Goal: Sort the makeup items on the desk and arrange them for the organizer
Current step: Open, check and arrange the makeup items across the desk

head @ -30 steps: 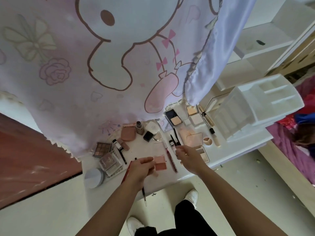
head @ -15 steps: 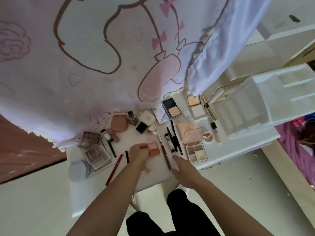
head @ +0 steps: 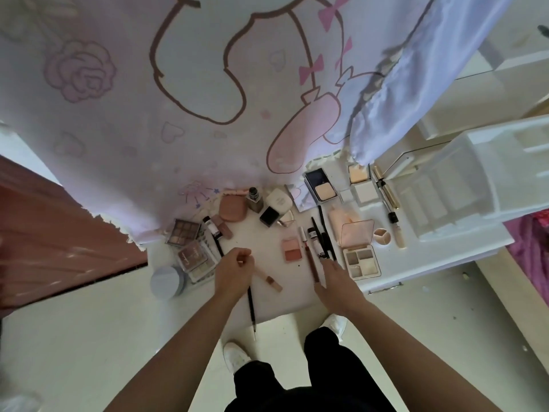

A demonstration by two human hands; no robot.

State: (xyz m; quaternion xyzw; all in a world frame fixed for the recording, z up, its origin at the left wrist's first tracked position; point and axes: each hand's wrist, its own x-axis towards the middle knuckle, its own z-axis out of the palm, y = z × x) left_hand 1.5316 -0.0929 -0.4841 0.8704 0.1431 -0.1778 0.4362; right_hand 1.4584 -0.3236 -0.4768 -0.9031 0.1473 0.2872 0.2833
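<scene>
Pink and beige makeup palettes [head: 291,249] and dark pencils [head: 323,242] lie scattered on the white surface [head: 285,298]. The white plastic organizer [head: 463,185] beside them looks unfilled, so we judge sorting mostly ahead. Our left grip [head: 234,272] pinches a thin black pencil [head: 251,304]; our right grip [head: 335,281] lies spread.

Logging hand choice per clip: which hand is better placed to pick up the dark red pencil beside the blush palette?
Probably right. The right hand is open and lies next to the dark red pencil; the left hand grips a thin black pencil and sits farther away.
</scene>
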